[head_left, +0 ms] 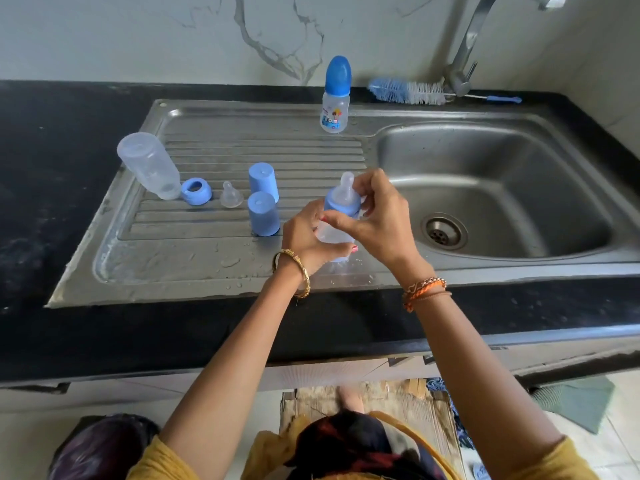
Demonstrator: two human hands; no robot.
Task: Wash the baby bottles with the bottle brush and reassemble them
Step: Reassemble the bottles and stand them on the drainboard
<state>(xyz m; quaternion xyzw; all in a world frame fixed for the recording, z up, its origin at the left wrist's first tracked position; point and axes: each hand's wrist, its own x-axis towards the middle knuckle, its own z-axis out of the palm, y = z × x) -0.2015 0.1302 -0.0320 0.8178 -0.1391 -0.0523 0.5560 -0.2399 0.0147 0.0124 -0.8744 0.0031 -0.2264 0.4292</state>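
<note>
- Steel drainboard [214, 271] adjoins the sink basin [485, 188].
- Your left hand [308, 237] grips the bottle [332, 233] beside the basin.
- Your right hand [377, 209] pinches its blue collar [341, 204].

A black worktop [69, 140] holds a steel sink unit whose ribbed draining board [214, 154] is wet with droplets. On the board, from the left, lie a clear bottle body [147, 164] upside down, a blue screw ring [196, 191], a clear teat [231, 195] and two blue caps [263, 180] [263, 214] standing mouth down. An assembled capped bottle [335, 98] stands upright at the back edge. A blue and white bottle brush [408, 91] lies on the worktop beside the tap.
</note>
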